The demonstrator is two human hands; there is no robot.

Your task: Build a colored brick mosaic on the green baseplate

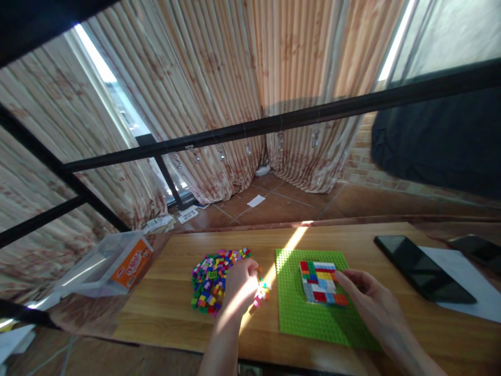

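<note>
A loose pile of small colourful toy building bricks (211, 279) lies on the table's left half. Over the right side of this pile is my left hand (239, 286), its fingers curled together; whatever is between the fingertips is hidden. A green studded baseplate (291, 313) carries a rectangular block of red, white, blue, yellow and orange bricks (320, 282). At that block's right edge, my right hand (370, 297) has thumb and index finger brought together by the upper right corner, the other fingers curled. I cannot make out what the pinch holds.
A smartphone (425, 269) lies on white paper (477, 284) to the right, with another dark device (477, 248) beyond. Left of the wooden table (156, 313) sits a clear plastic box (97, 266) with an orange label. A black metal rail (235, 130) crosses before the curtains.
</note>
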